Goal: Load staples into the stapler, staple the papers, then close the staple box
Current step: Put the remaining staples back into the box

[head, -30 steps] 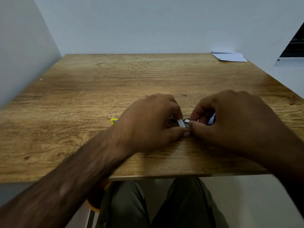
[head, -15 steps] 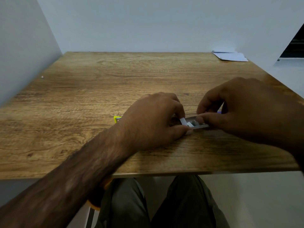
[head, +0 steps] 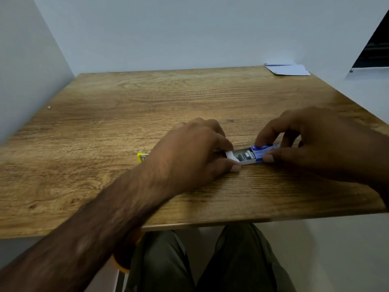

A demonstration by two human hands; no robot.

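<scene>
Now, staple box [head: 252, 155]: lying on the table [head: 147, 102] near its front edge, tray slid partly out, staples showing.
Left hand [head: 189, 157]: fingers pinching the white tray end.
Right hand [head: 311, 144]: fingers gripping the blue sleeve.
Stapler [head: 142, 157]: yellow tip showing behind the left wrist.
Papers [head: 288, 69]: far right corner.

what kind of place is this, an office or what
Probably a plain desk nook or work booth: a wood-grain table boxed in by bare white walls, with papers in the far corner and a staple box being opened.
</scene>
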